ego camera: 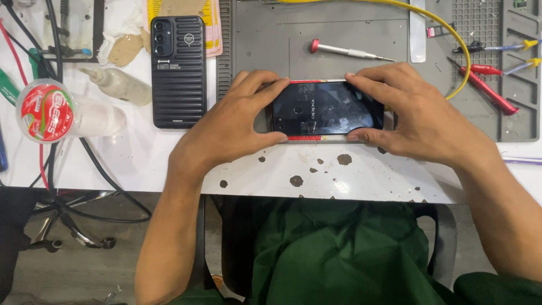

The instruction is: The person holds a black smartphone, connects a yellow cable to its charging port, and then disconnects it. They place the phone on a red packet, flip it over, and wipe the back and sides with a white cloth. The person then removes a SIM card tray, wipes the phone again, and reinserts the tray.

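Pinching the two ends of a dark phone with red edges [324, 108], both hands hold it flat, with its glossy black face up, at the front edge of the grey work mat [339, 39]. The left hand [228, 127] grips the left end: its fingers lie together over the upper edge and its thumb presses the lower edge, so that the end sits between them. The right hand [420, 121] does the same on the right end, with fingers close together on top and the thumb under the lower red edge. Both forearms come up from the bottom of the view, over a green garment [339, 254].

Just behind the phone, on the mat, a small screwdriver with a red cap [347, 52] lies apart from the hands. A yellow cable [451, 34] curves over the mat to the right, near red-handled tools [488, 85]. To the left of the left hand, on the white table [141, 158], lies a black ribbed phone [178, 70] with its back up. Further left there are a white squeeze bottle [121, 85] and a round container with a red lid [48, 110]. Black cables [96, 164] hang over the table edge.
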